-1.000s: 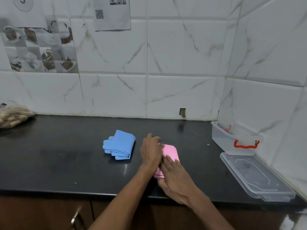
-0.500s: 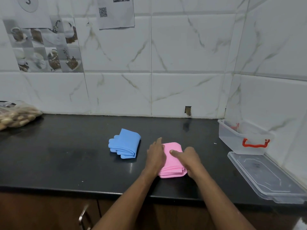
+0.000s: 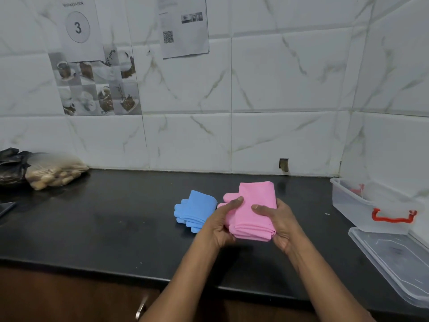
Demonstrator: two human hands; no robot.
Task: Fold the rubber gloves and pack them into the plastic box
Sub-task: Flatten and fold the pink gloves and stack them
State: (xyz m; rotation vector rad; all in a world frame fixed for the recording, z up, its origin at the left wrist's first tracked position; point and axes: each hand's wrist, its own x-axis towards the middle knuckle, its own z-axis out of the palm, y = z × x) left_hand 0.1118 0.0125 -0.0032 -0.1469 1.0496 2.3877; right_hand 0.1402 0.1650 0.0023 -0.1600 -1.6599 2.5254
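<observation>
The folded pink rubber gloves (image 3: pixel 256 201) are lifted off the black counter (image 3: pixel 104 228), held between both hands. My left hand (image 3: pixel 220 221) grips their left side with the thumb on top. My right hand (image 3: pixel 278 221) grips the right side, thumb on top too. The folded blue rubber gloves (image 3: pixel 193 209) lie on the counter just left of them, touched by neither hand. A clear plastic box (image 3: pixel 362 205) with a red handle stands open at the far right against the wall.
The box's clear lid (image 3: pixel 394 261) lies flat near the counter's front right corner. A bag of pale round items (image 3: pixel 53 173) and a black bag (image 3: pixel 10 166) sit at the far left. Tiled walls close the back and right side.
Both hands went from pressing the pink gloves flat on the counter to gripping them at each side and lifting them. The camera moved closer and tilted up.
</observation>
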